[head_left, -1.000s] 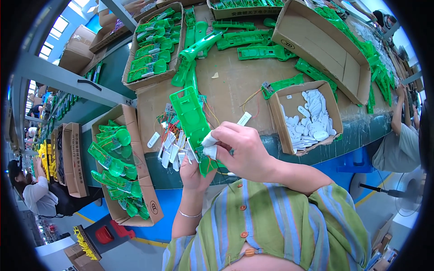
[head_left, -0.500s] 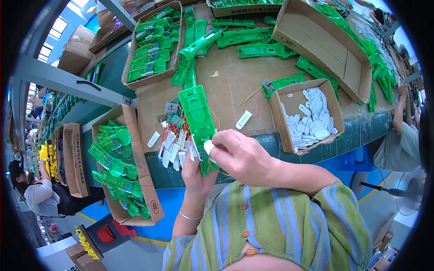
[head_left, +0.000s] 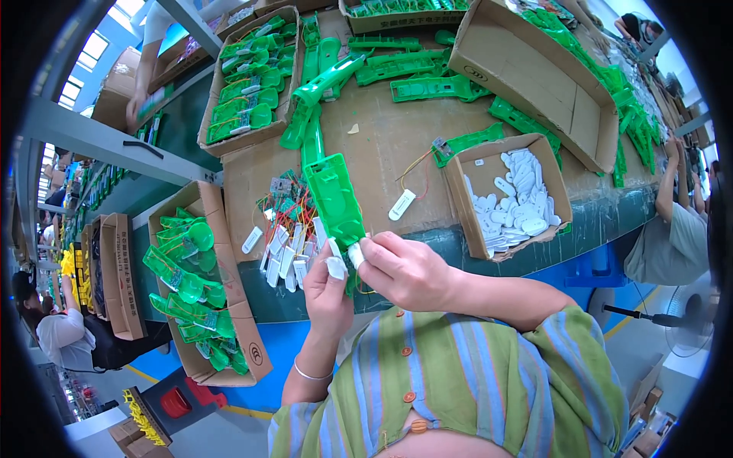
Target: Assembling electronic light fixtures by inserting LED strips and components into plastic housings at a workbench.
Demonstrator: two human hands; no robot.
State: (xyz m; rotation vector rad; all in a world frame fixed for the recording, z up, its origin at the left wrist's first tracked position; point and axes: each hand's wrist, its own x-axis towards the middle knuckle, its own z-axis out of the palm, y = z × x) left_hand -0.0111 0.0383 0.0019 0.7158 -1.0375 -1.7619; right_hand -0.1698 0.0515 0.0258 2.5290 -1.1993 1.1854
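A green plastic housing half (head_left: 334,195) stands tilted before me, its hollow inside facing up. My left hand (head_left: 328,298) grips its lower end, with the thumb in front. At the same end, my right hand (head_left: 408,271) pinches thumb and finger together beside the housing; what lies between them is hidden. Both thumb tips look white, as if wrapped. Just beyond my left hand lies a heap of white strip-like parts (head_left: 286,259) with red and yellow wires and small green circuit boards (head_left: 284,187). One wired white part (head_left: 402,204) lies apart on the cardboard to the right.
A carton of white oval pieces (head_left: 467,229) stands at the right. Cartons of green wired housings stand at the left (head_left: 243,305) and far left (head_left: 286,114). An emptied-looking carton (head_left: 534,76) leans at the back right, near loose green housings (head_left: 435,88). Other people work around.
My left thumb has come round to the front of the housing. My right hand has slid slightly down the housing's lower end. Another person's hand appears at the upper left.
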